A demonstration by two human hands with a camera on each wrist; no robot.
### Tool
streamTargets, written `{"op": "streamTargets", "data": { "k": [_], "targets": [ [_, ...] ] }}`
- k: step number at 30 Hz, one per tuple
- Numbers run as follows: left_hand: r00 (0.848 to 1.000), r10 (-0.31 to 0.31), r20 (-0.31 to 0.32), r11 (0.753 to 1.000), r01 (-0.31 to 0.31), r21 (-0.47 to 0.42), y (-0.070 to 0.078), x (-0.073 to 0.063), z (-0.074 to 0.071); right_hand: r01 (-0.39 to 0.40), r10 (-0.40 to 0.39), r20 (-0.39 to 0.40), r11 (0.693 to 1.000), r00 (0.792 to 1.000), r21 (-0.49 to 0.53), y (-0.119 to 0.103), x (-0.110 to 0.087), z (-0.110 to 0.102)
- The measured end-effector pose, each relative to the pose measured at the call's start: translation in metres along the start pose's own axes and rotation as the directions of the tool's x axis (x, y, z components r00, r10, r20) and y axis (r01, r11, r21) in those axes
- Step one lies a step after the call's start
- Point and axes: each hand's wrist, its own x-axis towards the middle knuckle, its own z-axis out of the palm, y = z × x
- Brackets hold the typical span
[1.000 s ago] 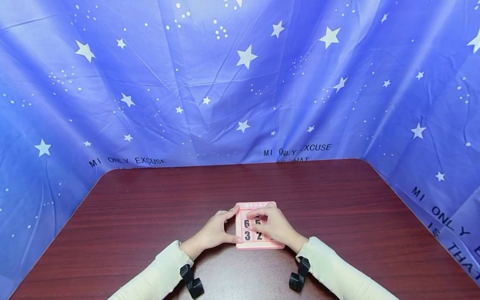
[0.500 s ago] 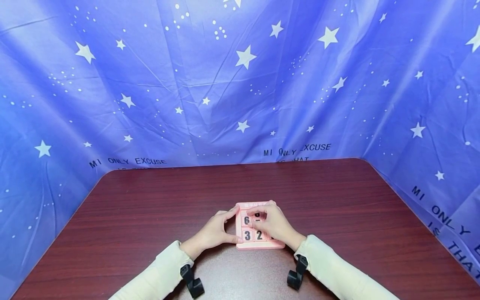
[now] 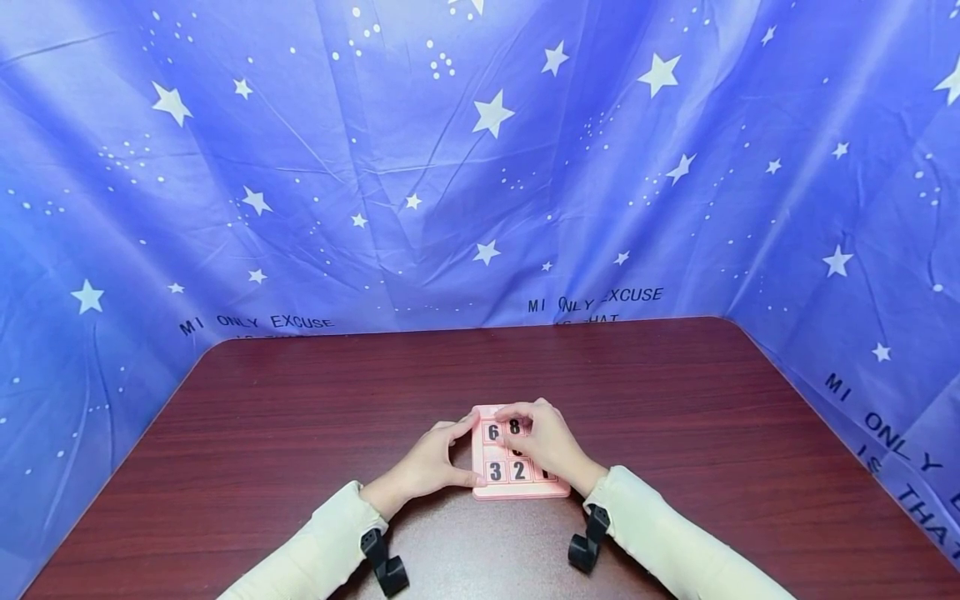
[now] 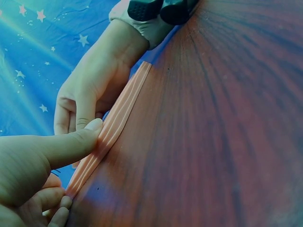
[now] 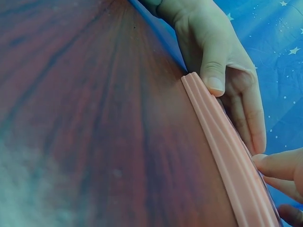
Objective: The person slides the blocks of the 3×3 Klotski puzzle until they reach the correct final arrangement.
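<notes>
A pink number slide puzzle [image 3: 517, 492] lies flat on the table. My left hand [image 3: 420, 462] grips its left side, thumb at the near corner and fingers at the far corner. In the left wrist view the left thumb [image 4: 78, 142] presses the ridged side. Above the board, my right hand [image 3: 555, 446] has index finger and thumb extended to the 6 tile [image 3: 492, 433], thumb at its lower edge. The 8 tile [image 3: 514, 427] shows beside it; 3 [image 3: 495, 472] and 2 [image 3: 519, 472] sit in the near row. The right hand covers the puzzle's right part.
The dark red wooden table [image 3: 337, 383] extends around the puzzle. A blue star-printed curtain [image 3: 420, 167] hangs behind and at both sides. Black wrist cameras [image 3: 384, 565] are worn at both cream sleeves.
The 6 tile has slid away from me into the far row, leaving a gap between it and the 3. My right hand has shifted slightly up and left; the left hand stays put.
</notes>
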Motion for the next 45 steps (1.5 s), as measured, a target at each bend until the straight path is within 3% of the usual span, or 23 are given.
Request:
{"op": "streamTargets", "data": {
  "k": [15,31,45],
  "targets": [
    [1.000,0.012,-0.005,0.999,-0.012,0.030,-0.004,0.001,0.001,-0.041,0.040,-0.034,0.999,0.999,-0.026,-0.004,0.003,0.002],
    [1.000,-0.005,-0.005,0.999,0.005,0.033,-0.002,0.000,0.001,-0.014,0.015,-0.041,1.000,0.999,0.028,-0.003,-0.007,-0.004],
    [1.000,-0.010,-0.007,0.999,0.011,0.043,-0.001,-0.001,0.001,0.011,-0.015,0.072,0.998,0.997,0.057,-0.011,-0.030,-0.012]
  ]
}}
